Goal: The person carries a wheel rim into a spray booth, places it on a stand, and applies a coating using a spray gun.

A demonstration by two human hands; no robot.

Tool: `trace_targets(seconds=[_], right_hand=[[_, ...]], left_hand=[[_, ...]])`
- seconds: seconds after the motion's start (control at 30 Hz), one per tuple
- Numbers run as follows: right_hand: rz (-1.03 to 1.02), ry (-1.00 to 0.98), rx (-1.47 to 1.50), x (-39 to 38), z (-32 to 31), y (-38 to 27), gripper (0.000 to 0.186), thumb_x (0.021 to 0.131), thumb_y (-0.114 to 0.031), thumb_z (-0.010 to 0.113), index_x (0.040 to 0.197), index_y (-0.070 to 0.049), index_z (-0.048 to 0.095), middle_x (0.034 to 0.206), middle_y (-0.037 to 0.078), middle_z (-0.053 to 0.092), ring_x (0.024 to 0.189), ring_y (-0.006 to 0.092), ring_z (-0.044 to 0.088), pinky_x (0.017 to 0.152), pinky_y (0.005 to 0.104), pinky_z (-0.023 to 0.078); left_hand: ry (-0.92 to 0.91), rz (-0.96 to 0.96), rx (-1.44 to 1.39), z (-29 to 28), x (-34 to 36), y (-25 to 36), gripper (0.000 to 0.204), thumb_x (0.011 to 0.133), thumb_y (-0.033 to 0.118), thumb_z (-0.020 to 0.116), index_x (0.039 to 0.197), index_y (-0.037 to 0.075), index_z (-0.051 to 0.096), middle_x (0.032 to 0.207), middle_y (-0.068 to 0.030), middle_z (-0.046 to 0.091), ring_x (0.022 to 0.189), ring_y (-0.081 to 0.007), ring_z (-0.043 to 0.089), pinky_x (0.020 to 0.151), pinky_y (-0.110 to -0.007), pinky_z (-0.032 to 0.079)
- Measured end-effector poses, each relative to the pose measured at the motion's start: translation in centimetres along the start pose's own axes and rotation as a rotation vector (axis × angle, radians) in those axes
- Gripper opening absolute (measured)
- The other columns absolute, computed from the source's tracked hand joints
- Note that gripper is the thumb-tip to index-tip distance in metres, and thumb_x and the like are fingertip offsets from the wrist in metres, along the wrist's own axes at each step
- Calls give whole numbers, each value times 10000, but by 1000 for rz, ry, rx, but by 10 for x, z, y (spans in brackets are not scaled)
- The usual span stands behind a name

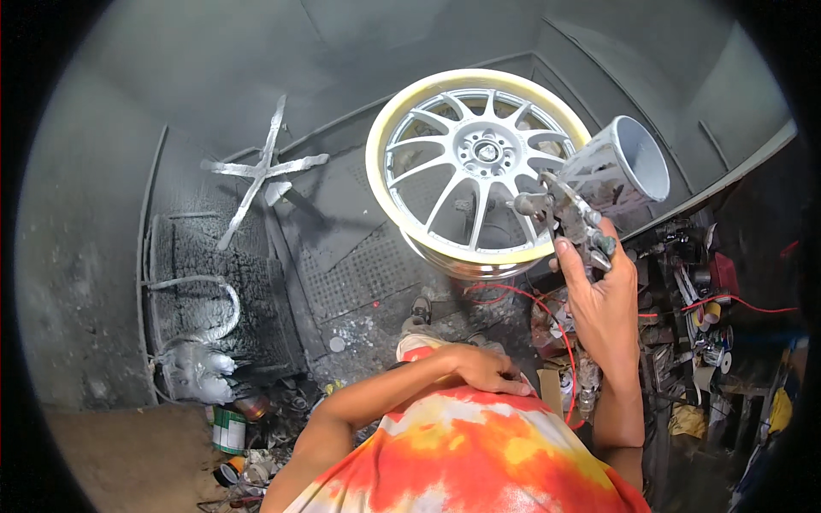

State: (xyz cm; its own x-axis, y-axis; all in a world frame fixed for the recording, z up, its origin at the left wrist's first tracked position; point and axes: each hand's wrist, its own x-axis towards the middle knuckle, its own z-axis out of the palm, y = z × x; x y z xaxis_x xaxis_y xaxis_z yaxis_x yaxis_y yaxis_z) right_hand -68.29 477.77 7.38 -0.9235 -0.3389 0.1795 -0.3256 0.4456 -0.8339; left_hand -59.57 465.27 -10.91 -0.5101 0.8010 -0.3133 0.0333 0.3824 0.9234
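Observation:
My right hand (590,278) grips a paint-caked spray gun (569,218) with a large cup (611,171) on top, held over the right side of a wheel rim (487,154). The rim has pale silver-white spokes and a yellowish outer band, and sits raised above the floor. My left hand (487,376) rests against my orange, red and white shirt (479,445), its fingers loosely bent and apart, with nothing visible in them.
A paint-coated cross-shaped stand (265,171) is at left, above a crusted panel (222,308) with a hose. Cans (229,432) lie lower left. A red hose (564,333) runs beside cluttered shelves (701,350) at right. Grey booth walls (214,60) surround the rim.

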Motion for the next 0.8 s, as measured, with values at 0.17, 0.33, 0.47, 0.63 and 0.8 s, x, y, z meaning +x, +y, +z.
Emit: trace_targets(seconds=[0.17,0.33,0.47,0.63,0.8], right_hand=[[-56,-63,66,4,16,1,235,1029,-128,706,1188,35,650,946,172,743,831,229,694,807,375,544],[19,-192,153,0,21,-1,259,1036,-140,701,1221,30,638,935,171,741,821,233,686,810,379,539],[53,-227,152,2,28,-19,265,1031,-135,700,1220,39,634,948,186,737,807,266,668,813,389,535],[-28,-132,70,14,48,-24,265,1023,-130,706,1223,28,634,937,189,723,821,272,671,813,387,534],[55,-36,49,30,48,-23,257,1013,-120,710,1223,15,646,932,174,724,818,267,682,811,378,536]], left_hand=[[10,744,-123,-45,-112,97,369,1076,358,647,1106,4,748,1126,-171,750,1009,-343,737,853,-435,583],[90,1304,265,-34,-233,177,385,1063,256,582,1144,-83,747,954,-172,751,517,-86,643,394,-201,471],[-284,1143,501,-65,-265,226,362,903,362,753,948,8,689,957,-153,709,949,-338,776,809,-416,672],[-42,1136,711,-80,-280,228,350,918,352,746,952,7,698,963,-145,714,921,-310,771,770,-388,662],[20,1162,746,-106,-292,217,338,932,342,739,957,6,707,968,-138,720,892,-282,767,732,-360,652]])
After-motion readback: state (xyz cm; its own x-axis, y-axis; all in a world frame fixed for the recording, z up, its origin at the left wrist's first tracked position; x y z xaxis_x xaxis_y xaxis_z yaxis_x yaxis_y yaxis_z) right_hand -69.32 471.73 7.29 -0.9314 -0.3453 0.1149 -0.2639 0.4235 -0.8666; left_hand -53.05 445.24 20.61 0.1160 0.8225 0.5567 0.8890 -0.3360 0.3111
